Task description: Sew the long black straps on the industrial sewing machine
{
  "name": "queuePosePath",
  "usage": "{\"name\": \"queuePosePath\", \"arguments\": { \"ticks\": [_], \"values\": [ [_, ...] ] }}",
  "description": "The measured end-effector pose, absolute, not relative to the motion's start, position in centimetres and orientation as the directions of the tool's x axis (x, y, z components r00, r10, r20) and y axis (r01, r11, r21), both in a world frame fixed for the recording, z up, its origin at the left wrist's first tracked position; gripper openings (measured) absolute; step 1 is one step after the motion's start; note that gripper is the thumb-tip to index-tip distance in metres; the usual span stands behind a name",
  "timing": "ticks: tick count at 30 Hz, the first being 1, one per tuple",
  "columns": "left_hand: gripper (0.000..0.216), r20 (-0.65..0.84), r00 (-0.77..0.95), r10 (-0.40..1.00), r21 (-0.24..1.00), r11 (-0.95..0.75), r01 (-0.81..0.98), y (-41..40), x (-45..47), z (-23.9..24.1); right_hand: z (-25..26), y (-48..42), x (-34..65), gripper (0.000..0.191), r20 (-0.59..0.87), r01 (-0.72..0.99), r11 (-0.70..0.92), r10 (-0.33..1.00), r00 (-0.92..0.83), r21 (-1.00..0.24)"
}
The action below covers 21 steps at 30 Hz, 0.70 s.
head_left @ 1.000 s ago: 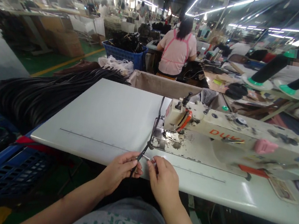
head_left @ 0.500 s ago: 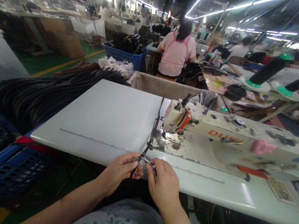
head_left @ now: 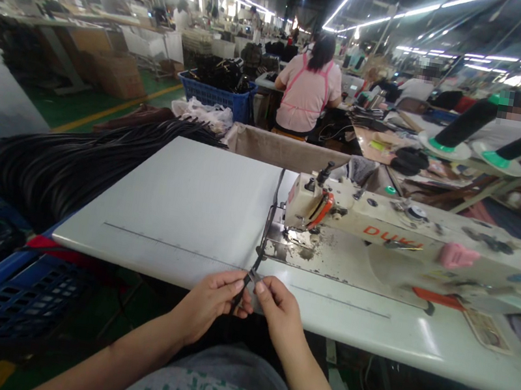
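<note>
A thin black strap (head_left: 267, 222) runs from under the head of the cream sewing machine (head_left: 383, 231) toward me across the white table (head_left: 189, 210). My left hand (head_left: 208, 302) pinches the near end of the strap at the table's front edge. My right hand (head_left: 278, 313) is closed beside it, its fingertips meeting the left hand's on the same strap end, where a small silvery metal piece shows. Both hands sit just in front of the machine's metal plate.
A big heap of black straps (head_left: 62, 164) lies left of the table over blue crates (head_left: 1, 299). A person in a pink top (head_left: 308, 87) sits with their back to me. Thread cones (head_left: 470, 119) stand at right. A blue basket (head_left: 217, 92) sits behind.
My right hand has slid a little left, so its fingertips now meet the left hand's on the strap end. The strap and the machine have stayed put.
</note>
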State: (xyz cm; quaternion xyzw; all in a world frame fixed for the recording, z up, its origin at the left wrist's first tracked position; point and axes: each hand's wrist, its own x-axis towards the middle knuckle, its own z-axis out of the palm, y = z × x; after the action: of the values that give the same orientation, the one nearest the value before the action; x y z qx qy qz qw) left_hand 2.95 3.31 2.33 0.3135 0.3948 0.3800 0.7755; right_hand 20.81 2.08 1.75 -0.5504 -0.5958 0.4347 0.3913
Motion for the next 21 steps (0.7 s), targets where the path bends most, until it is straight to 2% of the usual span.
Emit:
{"name": "queuePosePath", "arguments": {
  "ticks": [4,13,15,19,21],
  "values": [
    [0.051,-0.398,0.356,0.845,0.772,0.519,-0.367,3.3,3.0,2.3,1.8,2.2,21.1,0.046,-0.052,0.244,-0.041,0.998,-0.041,-0.969],
    [0.055,-0.364,0.347,0.865,0.81,0.477,-0.341,3.3,2.9,2.1,2.3,1.8,21.4,0.031,-0.025,0.345,-0.052,0.996,0.084,-0.937],
    [0.055,-0.349,0.369,0.862,0.826,0.468,-0.313,3.3,2.9,2.0,2.3,2.0,21.1,0.03,-0.031,0.309,-0.053,0.997,0.077,-0.95],
    [0.051,-0.303,0.419,0.856,0.868,0.429,-0.25,3.3,3.0,1.8,2.3,2.4,20.3,0.034,-0.044,0.129,-0.048,0.999,0.03,-0.991],
    [0.049,-0.287,0.433,0.855,0.883,0.411,-0.227,3.3,3.0,1.7,2.3,2.5,20.1,0.028,-0.039,0.076,-0.042,0.999,0.03,-0.996]
  ]
}}
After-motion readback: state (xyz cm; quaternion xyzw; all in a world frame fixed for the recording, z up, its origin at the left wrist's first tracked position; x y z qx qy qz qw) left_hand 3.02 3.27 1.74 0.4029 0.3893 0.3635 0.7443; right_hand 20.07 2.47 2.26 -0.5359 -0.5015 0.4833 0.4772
